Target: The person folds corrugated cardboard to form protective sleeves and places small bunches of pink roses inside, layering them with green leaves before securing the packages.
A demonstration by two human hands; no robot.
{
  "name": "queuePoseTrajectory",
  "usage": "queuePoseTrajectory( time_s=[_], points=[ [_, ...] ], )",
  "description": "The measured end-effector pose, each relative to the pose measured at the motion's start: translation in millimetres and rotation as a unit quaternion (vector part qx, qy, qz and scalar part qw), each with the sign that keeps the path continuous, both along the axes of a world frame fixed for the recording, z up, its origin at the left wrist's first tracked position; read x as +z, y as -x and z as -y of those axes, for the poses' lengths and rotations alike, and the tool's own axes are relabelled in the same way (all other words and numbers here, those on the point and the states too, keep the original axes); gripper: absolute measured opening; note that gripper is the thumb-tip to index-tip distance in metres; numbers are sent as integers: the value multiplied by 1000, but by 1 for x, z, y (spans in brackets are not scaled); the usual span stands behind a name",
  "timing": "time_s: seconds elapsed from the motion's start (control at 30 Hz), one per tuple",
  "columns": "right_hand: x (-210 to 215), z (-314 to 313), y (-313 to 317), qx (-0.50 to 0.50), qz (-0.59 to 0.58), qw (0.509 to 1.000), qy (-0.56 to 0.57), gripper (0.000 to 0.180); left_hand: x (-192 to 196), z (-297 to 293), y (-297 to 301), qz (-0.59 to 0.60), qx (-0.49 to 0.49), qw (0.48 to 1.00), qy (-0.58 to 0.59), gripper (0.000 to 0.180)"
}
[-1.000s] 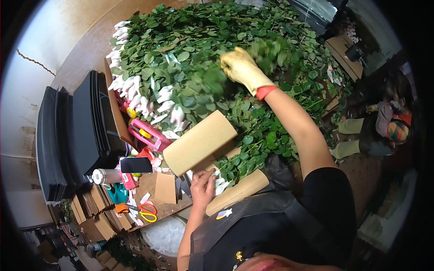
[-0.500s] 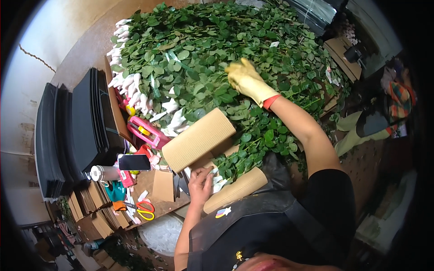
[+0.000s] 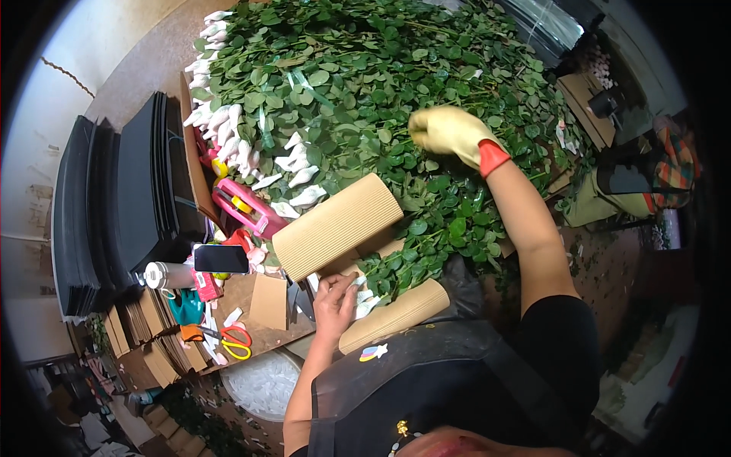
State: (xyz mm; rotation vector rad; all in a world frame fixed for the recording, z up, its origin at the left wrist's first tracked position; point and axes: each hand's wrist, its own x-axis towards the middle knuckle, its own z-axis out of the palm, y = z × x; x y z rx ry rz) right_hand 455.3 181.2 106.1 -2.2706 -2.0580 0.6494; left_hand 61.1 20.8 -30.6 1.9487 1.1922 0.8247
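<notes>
My bare left hand (image 3: 333, 303) rests at the near edge of the pile, its bent fingers closed against white-wrapped flower buds (image 3: 365, 301) at the end of some leafy stems (image 3: 403, 266). Around that bunch curves a sheet of tan corrugated cardboard (image 3: 339, 227), its near side rolled up against my apron. My right hand (image 3: 453, 137), in a yellow rubber glove with a red cuff, is over the big heap of leafy stems (image 3: 343, 84). Its fingers are curled inward, and what they may hold is hidden among the leaves.
A pink tape dispenser (image 3: 247, 209), a phone (image 3: 221, 258), a bottle (image 3: 169, 275) and scissors (image 3: 228, 340) lie on the left. Black boards (image 3: 141, 183) stand behind them. A tub of white pieces (image 3: 263, 385) is below the table edge. More white-wrapped buds (image 3: 228, 129) line the heap's left side.
My right hand has moved to the right and slightly nearer over the stems, its fingers now curled. My left hand has stayed by the wrapped buds. The whole view has shifted slightly.
</notes>
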Motion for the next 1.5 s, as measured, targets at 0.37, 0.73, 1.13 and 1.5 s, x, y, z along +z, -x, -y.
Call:
queuePoseTrajectory(
  time_s=[0.37, 0.73, 1.13, 1.5],
  points=[
    [-83, -75, 14, 80, 293, 929, -210, 19, 7, -10, 5, -41, -41, 998, 17, 30],
    [17, -39, -7, 113, 55, 839, -529, 29, 1, -8, 5, -26, -18, 999, -7, 24],
    [67, 94, 18, 130, -87, 899, -408, 47, -26, -5, 4, 54, 8, 998, -32, 13],
    [-56, 154, 50, 230, 11, 914, -334, 33, -39, 4, -5, 98, 127, 981, 105, 62]
  ],
)
